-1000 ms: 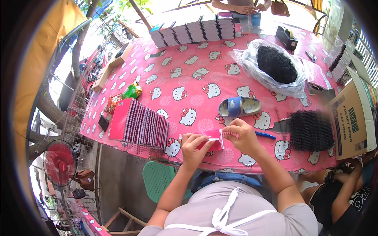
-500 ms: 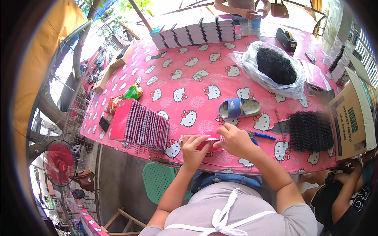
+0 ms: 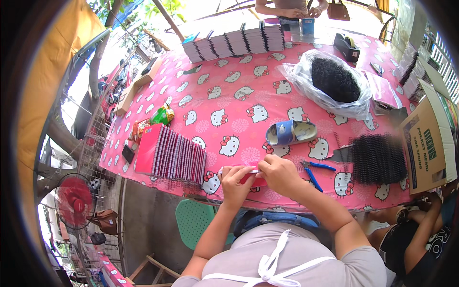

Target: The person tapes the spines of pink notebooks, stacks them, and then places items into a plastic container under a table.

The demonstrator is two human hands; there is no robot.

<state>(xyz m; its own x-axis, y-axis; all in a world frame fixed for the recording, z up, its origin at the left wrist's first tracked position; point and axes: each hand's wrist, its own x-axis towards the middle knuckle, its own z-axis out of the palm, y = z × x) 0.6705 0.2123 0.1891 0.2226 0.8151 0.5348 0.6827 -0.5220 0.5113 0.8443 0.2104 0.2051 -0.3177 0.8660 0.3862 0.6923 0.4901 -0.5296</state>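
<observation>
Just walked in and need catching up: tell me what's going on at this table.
A person holds a pink notebook in the left hand, with the right hand at its edge; whether those fingers pinch it is hard to tell. Blue-handled pliers lie to the right of the hands, with black spiral coils beyond them. A row of pink spiral notebooks sits to the left. Across the table, another person handles a blue item.

Pink-covered table (image 3: pixel 205 134) before you, green chair (image 3: pixel 193 222) below its edge, wire mesh (image 3: pixel 101 124) and orange cloth (image 3: pixel 48 62) at your left, bright daylight (image 3: pixel 210 21) beyond.
</observation>
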